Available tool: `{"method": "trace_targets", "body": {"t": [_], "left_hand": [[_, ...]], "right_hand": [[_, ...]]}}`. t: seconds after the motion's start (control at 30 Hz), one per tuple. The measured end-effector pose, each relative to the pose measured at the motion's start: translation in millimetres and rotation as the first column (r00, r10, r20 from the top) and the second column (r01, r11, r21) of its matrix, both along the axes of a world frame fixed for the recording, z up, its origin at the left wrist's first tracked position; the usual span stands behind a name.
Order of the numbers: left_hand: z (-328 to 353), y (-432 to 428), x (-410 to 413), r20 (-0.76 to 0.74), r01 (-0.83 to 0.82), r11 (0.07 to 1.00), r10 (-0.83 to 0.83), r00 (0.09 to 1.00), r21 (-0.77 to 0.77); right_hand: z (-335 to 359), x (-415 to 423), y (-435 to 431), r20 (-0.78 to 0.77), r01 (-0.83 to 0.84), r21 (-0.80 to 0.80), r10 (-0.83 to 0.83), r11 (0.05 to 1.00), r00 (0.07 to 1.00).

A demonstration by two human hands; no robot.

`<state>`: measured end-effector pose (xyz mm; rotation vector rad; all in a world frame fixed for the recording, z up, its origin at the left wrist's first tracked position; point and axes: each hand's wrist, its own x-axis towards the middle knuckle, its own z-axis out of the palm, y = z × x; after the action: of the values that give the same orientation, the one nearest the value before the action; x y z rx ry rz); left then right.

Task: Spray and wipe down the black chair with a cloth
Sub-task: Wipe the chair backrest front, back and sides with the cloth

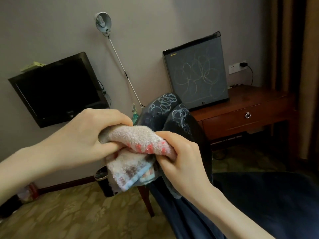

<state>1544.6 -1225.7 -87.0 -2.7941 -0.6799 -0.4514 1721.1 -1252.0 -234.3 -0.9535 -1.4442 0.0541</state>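
While left grip (82, 135) and right grip (183, 161) clench the cloth (136, 138), black chair (174, 116) stands behind

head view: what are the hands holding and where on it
The cloth: the left hand grips its upper left end, the right hand pinches its right end; the rest hangs below.

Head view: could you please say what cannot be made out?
Head view throughout.
Only the top of the spray bottle shows; the left hand hides the rest.
The seat of the black chair lies behind the cloth and right hand.
The fridge logo is too small to read.
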Motion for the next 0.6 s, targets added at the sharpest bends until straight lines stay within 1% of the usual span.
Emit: {"method": "trace_targets", "body": {"t": [0.1,0.2,0.27,0.37,0.47,0.6], "left_hand": [[0,39,8,0.071,-0.017,1.000,0.018,0.997,-0.015],[-4,92,28,0.199,-0.075,0.997,0.080,0.977,-0.030],[-8,128,41,0.274,-0.146,0.989,0.149,0.950,-0.032],[-16,157,55,0.342,-0.200,0.975,0.222,0.913,-0.099],[-18,150,55,0.370,-0.176,0.980,0.198,0.908,-0.093],[-13,101,36,0.329,-0.142,0.984,0.169,0.929,-0.105]], "right_hand": [[18,11,33,-0.025,0.054,0.001,-0.054,0.999,0.998],[37,26,86,-0.057,0.132,-0.056,-0.135,0.990,0.989],[48,36,120,-0.027,0.212,-0.119,-0.217,0.970,0.976],[57,47,143,-0.002,0.283,-0.169,-0.287,0.944,0.958],[56,49,132,0.010,0.268,-0.204,-0.271,0.942,0.962],[46,35,80,-0.021,0.139,-0.197,-0.146,0.971,0.989]]}}
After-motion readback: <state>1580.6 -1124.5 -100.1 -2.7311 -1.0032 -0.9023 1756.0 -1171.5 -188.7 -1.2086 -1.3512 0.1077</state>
